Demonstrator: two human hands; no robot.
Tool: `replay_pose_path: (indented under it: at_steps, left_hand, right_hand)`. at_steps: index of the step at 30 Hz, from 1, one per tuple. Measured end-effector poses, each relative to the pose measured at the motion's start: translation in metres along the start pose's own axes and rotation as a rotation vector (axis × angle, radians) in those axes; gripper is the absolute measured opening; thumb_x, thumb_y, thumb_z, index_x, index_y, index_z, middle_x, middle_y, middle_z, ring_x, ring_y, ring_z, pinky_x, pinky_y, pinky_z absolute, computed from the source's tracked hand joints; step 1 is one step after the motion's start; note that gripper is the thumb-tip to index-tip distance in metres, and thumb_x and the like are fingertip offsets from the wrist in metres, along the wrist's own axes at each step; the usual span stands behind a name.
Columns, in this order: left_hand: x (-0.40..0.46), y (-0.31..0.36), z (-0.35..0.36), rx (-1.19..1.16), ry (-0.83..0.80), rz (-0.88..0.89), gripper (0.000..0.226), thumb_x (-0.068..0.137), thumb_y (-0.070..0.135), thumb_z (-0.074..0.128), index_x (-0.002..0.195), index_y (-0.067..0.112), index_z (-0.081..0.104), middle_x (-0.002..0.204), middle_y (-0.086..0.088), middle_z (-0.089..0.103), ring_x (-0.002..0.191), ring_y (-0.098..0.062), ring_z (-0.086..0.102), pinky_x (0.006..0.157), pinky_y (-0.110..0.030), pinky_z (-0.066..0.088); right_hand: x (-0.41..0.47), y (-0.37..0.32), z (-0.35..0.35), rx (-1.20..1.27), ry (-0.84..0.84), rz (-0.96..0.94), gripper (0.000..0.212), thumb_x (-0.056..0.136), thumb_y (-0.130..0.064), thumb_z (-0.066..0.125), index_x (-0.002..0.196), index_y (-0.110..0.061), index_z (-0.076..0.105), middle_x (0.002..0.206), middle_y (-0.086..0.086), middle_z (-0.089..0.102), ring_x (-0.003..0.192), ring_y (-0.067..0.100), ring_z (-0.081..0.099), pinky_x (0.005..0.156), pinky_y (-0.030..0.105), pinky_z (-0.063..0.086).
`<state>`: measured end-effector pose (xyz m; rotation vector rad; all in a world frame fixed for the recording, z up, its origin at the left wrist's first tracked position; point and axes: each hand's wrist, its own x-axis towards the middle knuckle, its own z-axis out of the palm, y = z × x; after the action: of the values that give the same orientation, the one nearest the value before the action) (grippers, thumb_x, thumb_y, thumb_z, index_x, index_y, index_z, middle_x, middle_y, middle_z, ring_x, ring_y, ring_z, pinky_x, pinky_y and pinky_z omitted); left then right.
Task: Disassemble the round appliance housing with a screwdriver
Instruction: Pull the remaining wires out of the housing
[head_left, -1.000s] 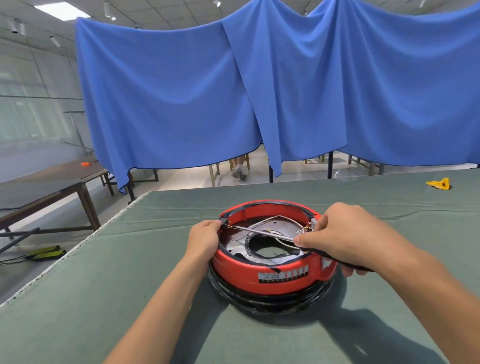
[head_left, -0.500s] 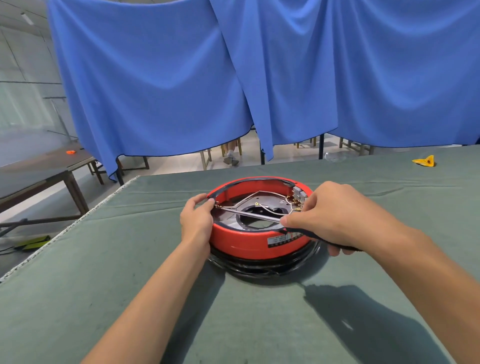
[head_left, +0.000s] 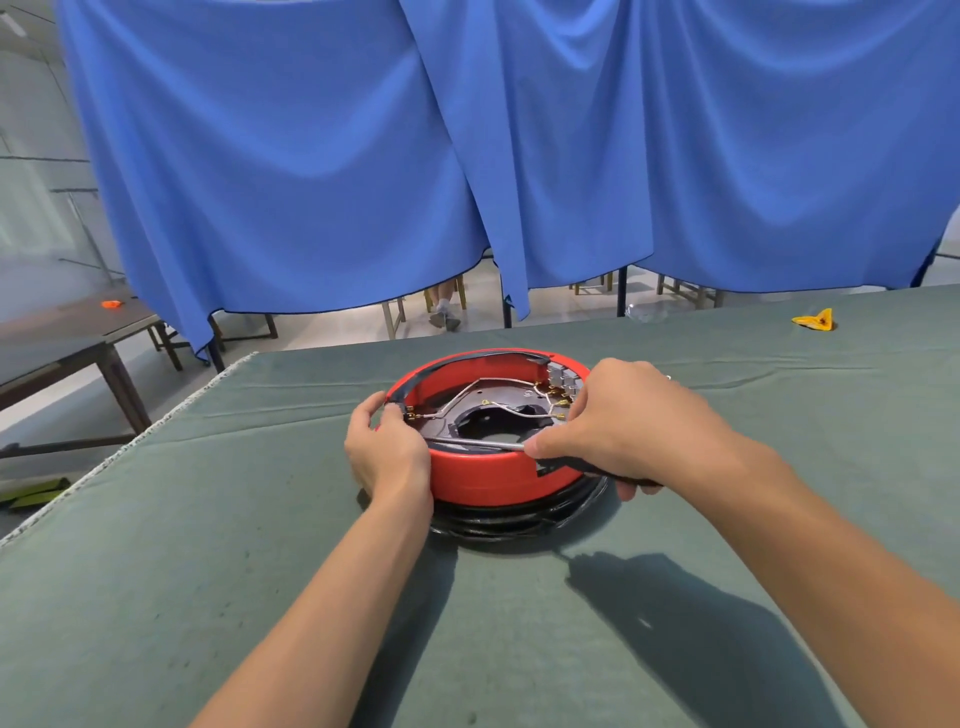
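A round red appliance housing (head_left: 488, 480) sits upside down on a black ring at the middle of the green-covered table (head_left: 208, 571). Its open inside shows a dark plate, thin wires and brass terminals. My left hand (head_left: 387, 457) grips the housing's left rim, thumb over the edge. My right hand (head_left: 618, 426) holds a screwdriver (head_left: 478, 441) by its black handle; the metal shaft lies across the opening, pointing left toward my left hand. The tip is hidden near my left fingers.
A yellow object (head_left: 815, 319) lies at the table's far right. Blue curtains (head_left: 467, 156) hang behind the table, with chair legs and a person's feet below them. A dark wooden table (head_left: 67, 338) stands to the left, an orange item on it.
The view has tilted down and the housing sits further from me in the frame. The screwdriver shaft has dropped toward the near rim. My left hand has wrapped more over the left edge.
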<state>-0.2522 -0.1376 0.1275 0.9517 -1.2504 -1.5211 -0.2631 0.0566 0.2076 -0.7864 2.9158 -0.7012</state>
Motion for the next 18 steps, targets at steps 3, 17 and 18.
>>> replay_pose_path:
  at_steps: [3,17,18]
  left_hand:
    - [-0.002,-0.003,0.001,0.008,0.04,0.007,0.018,0.089,0.024,0.055,0.105,0.027,0.063,0.104,0.0,0.063,0.103,-0.024,0.059,0.096,-0.042,0.046]
    - [0.027,-0.007,-0.006,-0.008,-0.136,0.038,0.018,0.091,0.018,0.054,0.102,0.009,0.065,0.076,0.004,0.059,0.073,-0.013,0.054,0.076,-0.028,0.044]
    - [0.026,-0.006,-0.006,-0.002,-0.14,0.043,0.016,0.091,0.018,0.053,0.1,0.011,0.065,0.077,0.004,0.059,0.076,-0.014,0.054,0.078,-0.03,0.044]
  right_hand:
    - [0.008,-0.008,-0.001,0.006,-0.022,-0.012,0.037,0.072,-0.05,0.071,0.067,-0.015,0.063,0.027,-0.013,0.045,0.025,0.013,0.049,0.042,0.018,0.036]
    - [0.014,0.003,-0.006,0.077,-0.042,0.022,0.047,0.072,-0.057,0.071,0.077,-0.01,0.069,0.033,-0.002,0.053,0.026,0.012,0.048,0.044,0.02,0.04]
    - [0.014,0.004,-0.006,0.08,-0.041,0.024,0.047,0.072,-0.057,0.071,0.078,-0.01,0.069,0.033,-0.001,0.054,0.026,0.012,0.048,0.045,0.021,0.041]
